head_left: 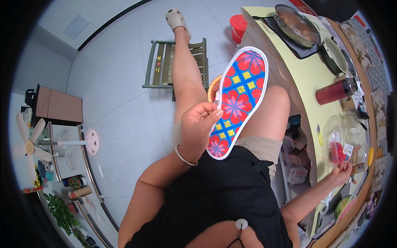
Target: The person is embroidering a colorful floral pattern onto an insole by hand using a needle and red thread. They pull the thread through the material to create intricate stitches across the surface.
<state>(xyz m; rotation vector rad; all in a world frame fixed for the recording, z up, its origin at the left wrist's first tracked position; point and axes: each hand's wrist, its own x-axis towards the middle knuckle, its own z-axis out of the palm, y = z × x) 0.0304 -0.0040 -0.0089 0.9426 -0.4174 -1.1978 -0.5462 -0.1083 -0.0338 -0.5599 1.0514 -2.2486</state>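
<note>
My left hand [200, 126] pinches the left edge of a cross-stitched insole [242, 97], thumb on its face. The insole has a white border and red, pink, blue and yellow flower patterns. It is held tilted above my lap. Far out to the right, my right hand [342, 172] has its fingers closed, beside a clear plastic tray [326, 140] holding a bundle of red yarn [338, 153]. A thin red thread [295, 142] stretches toward those fingertips. Whether a needle is there is too small to see. A tan rounded rim [213, 89] shows partly behind the insole.
On the yellow-topped table [306, 87] stand a lidded pan [295, 25], a green colander [334, 56], a dark red bottle [336, 91] and small yellow-handled scissors [319, 135]. A folding stool [159, 64] supports my outstretched leg. A red bucket [238, 28] sits beyond; a fan [31, 144] stands left.
</note>
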